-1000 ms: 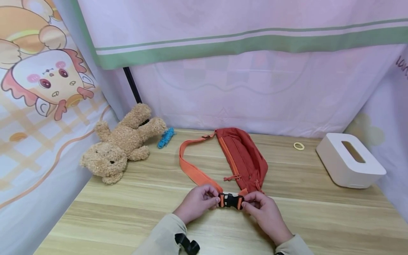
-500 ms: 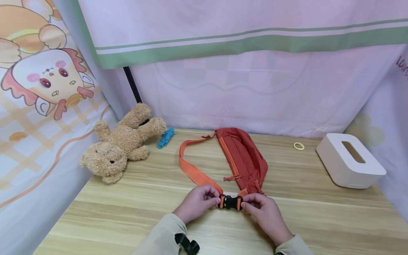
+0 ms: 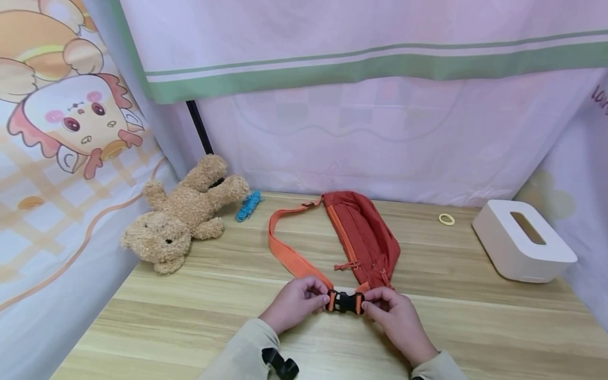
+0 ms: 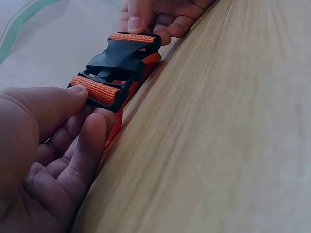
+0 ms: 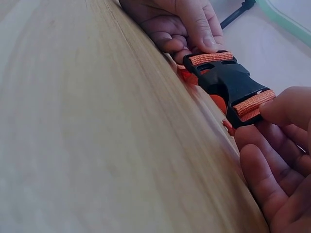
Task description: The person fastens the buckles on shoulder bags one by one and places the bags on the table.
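A red waist bag [image 3: 363, 237] lies on the wooden table, its orange strap [image 3: 290, 253] curving round to the left. At the near end, a black side-release buckle [image 3: 345, 302] joins the two strap ends, its halves fitted together. My left hand [image 3: 298, 302] pinches the buckle's left end between thumb and fingers. The right hand [image 3: 398, 321] pinches the opposite end. In the left wrist view the buckle [image 4: 119, 63] is held just above the tabletop, orange webbing threaded through both end bars. The right wrist view shows the same buckle [image 5: 228, 85] with a thumb on each end.
A brown teddy bear [image 3: 182, 214] lies at the left, beside a blue bundle of cord [image 3: 248, 206]. To the right are a pale yellow ring [image 3: 446, 219] and a white tissue box [image 3: 524, 240]. Printed cloth [image 3: 361, 142] hangs behind the table [image 3: 190, 316].
Both hands keep their pinch on the buckle, which hardly moves. The whole head view shifts very slightly.
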The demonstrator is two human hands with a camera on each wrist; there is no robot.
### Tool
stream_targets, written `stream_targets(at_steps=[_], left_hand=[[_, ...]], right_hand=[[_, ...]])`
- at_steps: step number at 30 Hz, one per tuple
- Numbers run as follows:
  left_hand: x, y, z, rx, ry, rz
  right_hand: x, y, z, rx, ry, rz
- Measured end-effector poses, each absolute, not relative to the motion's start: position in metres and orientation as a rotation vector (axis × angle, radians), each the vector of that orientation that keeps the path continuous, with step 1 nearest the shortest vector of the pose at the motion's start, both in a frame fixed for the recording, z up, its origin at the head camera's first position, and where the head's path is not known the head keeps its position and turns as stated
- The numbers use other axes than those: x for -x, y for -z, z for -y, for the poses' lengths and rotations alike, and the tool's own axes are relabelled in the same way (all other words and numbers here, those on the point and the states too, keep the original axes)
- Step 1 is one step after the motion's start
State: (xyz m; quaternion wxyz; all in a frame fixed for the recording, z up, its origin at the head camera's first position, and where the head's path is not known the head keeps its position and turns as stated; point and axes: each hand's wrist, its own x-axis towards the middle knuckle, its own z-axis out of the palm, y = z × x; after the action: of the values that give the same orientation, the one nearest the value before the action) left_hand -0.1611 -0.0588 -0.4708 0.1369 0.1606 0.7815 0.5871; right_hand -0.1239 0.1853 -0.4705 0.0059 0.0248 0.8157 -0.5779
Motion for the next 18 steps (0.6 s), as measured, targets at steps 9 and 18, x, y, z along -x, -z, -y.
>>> stream_targets(at_steps=[9, 18], left_hand=[[0.1628, 0.4754, 0.0586, -0.460, -1.702, -2.259], [0.1619, 0.4733, 0.0586, -0.460, -1.734, -2.239]], right_hand=[[0.1241, 0.4726, -0.1867, -0.054, 1.842, -2.549], [0.1236, 0.4714, -0.1860, -0.063, 1.854, -2.527]])
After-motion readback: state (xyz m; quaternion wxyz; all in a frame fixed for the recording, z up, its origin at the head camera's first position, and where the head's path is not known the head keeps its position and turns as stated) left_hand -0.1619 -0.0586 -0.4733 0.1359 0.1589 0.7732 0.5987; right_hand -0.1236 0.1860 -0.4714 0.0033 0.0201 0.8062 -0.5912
